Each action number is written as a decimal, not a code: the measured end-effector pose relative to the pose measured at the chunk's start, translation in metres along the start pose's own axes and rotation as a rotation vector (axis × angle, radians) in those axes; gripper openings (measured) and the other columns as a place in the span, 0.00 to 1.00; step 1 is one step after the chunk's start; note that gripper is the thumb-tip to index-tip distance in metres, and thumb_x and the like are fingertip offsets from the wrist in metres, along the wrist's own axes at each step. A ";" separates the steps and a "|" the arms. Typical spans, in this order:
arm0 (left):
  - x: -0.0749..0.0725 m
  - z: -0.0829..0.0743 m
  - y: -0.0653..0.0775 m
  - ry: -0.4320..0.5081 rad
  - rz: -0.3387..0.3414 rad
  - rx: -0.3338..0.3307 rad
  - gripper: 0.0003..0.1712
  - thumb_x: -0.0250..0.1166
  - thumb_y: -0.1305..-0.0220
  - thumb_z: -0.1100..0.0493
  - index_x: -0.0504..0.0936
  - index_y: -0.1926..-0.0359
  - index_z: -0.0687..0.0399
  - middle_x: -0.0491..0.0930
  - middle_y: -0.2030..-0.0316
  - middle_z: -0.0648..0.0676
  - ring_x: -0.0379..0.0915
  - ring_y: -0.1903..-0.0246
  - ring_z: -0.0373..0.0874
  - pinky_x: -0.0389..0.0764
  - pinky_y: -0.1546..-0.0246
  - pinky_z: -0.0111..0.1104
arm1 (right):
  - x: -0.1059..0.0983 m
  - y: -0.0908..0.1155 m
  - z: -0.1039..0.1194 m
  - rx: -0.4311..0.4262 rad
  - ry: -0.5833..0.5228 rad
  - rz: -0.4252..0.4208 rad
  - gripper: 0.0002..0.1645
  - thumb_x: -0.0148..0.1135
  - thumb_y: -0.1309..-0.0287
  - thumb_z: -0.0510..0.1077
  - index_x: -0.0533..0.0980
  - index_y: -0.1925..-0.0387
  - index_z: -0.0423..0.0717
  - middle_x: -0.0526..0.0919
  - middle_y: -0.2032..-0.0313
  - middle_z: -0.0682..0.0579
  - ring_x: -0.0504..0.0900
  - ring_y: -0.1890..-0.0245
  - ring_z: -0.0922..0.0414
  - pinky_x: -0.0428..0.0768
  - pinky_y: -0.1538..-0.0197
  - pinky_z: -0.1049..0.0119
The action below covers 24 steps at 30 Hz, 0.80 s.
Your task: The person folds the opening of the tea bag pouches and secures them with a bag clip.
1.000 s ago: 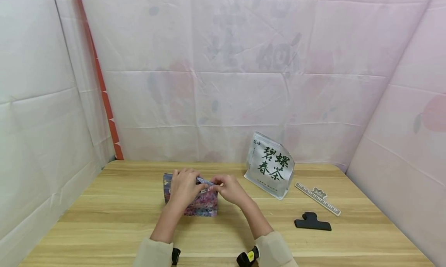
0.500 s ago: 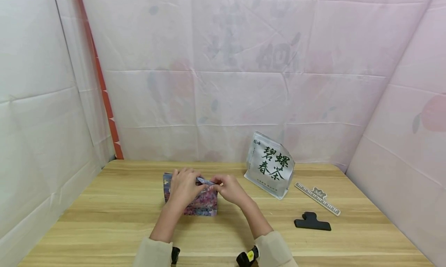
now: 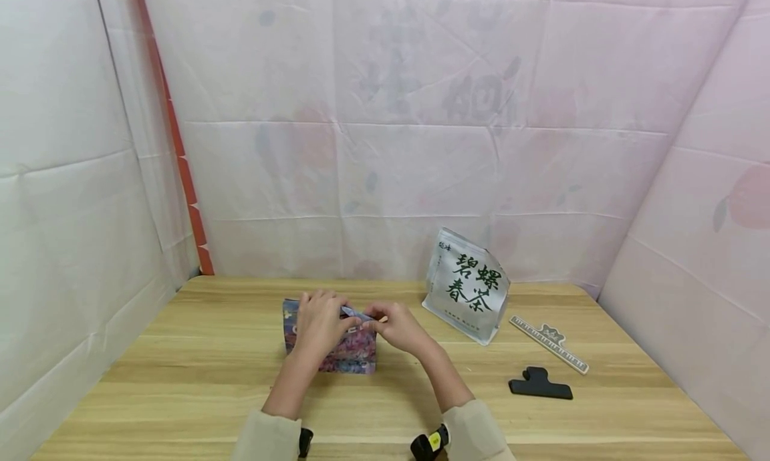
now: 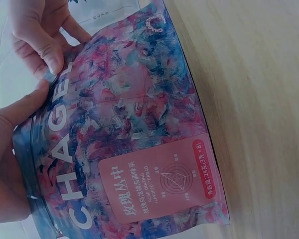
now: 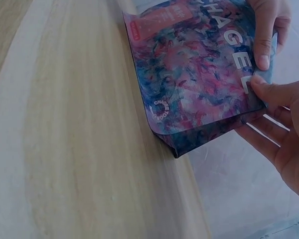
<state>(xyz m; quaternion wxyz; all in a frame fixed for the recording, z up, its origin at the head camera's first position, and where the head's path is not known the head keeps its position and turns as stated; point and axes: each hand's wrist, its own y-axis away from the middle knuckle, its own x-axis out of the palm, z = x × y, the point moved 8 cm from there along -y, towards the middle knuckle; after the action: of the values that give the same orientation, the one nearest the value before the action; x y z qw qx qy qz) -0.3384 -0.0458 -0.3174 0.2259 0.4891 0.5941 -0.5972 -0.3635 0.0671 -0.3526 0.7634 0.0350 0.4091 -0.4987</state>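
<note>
A purple, pink and blue tea bag pouch stands on the table, its pink label reading rose oolong flavored teabag. My left hand pinches its top edge near the middle, thumb in front and fingers behind. Close beside it, my right hand pinches the same edge toward the right corner. Both thumbs nearly meet on the front, as the right wrist view shows. The fingertips behind the pouch are partly hidden.
A silver tea pouch with dark green characters stands at the back right. Right of it lie a pale ruler-shaped clip and a black bag clip. White fabric walls enclose the table.
</note>
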 end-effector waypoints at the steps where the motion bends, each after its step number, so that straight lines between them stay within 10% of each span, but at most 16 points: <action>1: 0.000 0.000 0.000 0.001 0.001 -0.001 0.18 0.72 0.56 0.43 0.84 0.67 0.47 0.79 0.67 0.48 0.71 0.63 0.47 0.61 0.66 0.38 | 0.000 0.000 0.000 -0.005 -0.009 0.007 0.02 0.61 0.44 0.34 0.79 0.68 0.39 0.79 0.72 0.55 0.77 0.70 0.60 0.76 0.68 0.69; 11: 0.001 0.001 0.001 -0.001 0.017 -0.003 0.17 0.71 0.56 0.42 0.83 0.68 0.46 0.78 0.66 0.48 0.71 0.62 0.47 0.61 0.66 0.38 | -0.005 0.005 0.003 -0.025 -0.093 0.092 0.14 0.58 0.42 0.35 0.75 0.53 0.37 0.79 0.61 0.47 0.79 0.61 0.52 0.77 0.59 0.62; 24: 0.000 0.001 0.001 -0.002 -0.001 -0.005 0.17 0.71 0.56 0.42 0.83 0.68 0.45 0.79 0.66 0.47 0.71 0.61 0.47 0.61 0.65 0.38 | -0.061 0.022 0.013 -0.004 -0.007 0.009 0.11 0.58 0.40 0.37 0.77 0.55 0.39 0.81 0.62 0.48 0.80 0.62 0.55 0.77 0.59 0.64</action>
<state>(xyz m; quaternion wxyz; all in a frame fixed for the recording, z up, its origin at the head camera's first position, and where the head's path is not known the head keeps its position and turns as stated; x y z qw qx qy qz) -0.3381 -0.0466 -0.3183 0.2276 0.4876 0.5957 -0.5963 -0.3486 0.1166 -0.3112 0.7672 0.0337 0.4072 -0.4944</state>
